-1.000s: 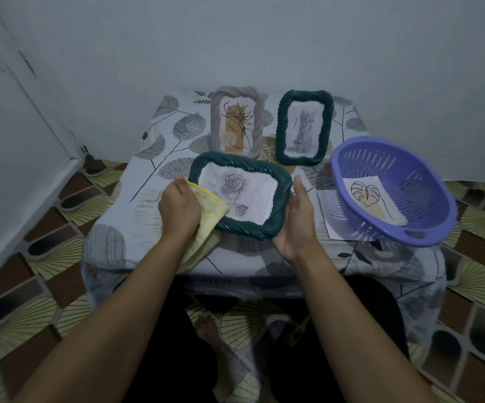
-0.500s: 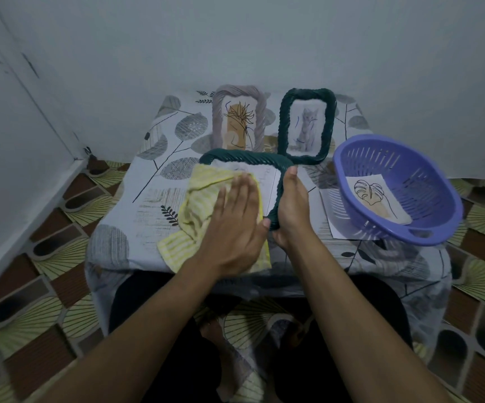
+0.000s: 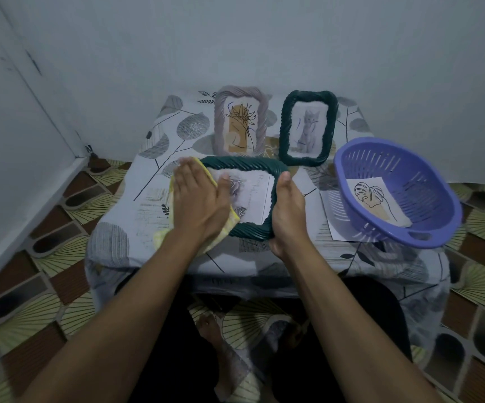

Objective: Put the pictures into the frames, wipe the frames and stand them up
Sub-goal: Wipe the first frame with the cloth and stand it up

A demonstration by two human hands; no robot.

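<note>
Faint script on the rose picture [image 3: 251, 199] is too blurred to read.

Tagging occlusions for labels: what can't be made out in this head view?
All head view.
- Yellow cloth: mostly under the left hand.
- Rose picture in the green frame: left part covered by hand and cloth; handwriting too small to read.
- Right hand: fingers hidden behind the frame.
- Sheet under the purple basket: mostly covered by it.
- Grey frame and cat frame: stands hidden behind them.
</note>
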